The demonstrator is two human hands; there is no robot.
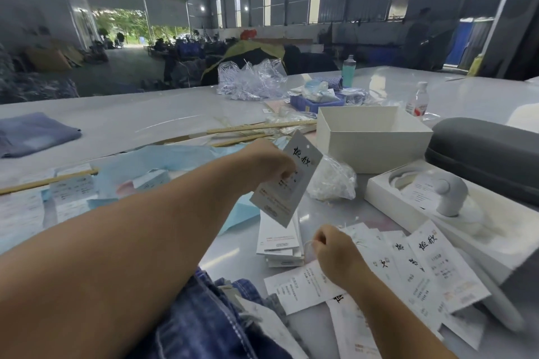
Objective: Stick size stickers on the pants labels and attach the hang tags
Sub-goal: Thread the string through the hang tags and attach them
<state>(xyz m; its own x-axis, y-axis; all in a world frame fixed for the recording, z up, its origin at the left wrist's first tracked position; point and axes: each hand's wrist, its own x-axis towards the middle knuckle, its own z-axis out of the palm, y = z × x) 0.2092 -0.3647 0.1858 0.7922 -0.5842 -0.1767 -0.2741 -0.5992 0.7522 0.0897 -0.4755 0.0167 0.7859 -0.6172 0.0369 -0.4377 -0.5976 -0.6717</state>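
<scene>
My left hand (pixel 269 165) holds a white hang tag (pixel 287 181) with black brush characters up above the table, tilted, its punched hole at the top. Lower down, my right hand (pixel 335 253) pinches a thin pale string (pixel 309 245) over a spread of more hang tags (pixel 420 268). A small stack of tags (pixel 280 237) lies between the two hands. Blue denim pants (pixel 204 323) lie bunched at the bottom edge, under my left forearm. Sticker sheets (pixel 73 189) lie at the left on blue paper.
An open white box (pixel 370 137) stands behind the tags, with a clear bag of strings (pixel 332 181) beside it. A grey case (pixel 484 154) and a white tray with a grey device (pixel 446 192) sit at right. Folded denim (pixel 35 134) lies far left; bottles and bags stand farther back.
</scene>
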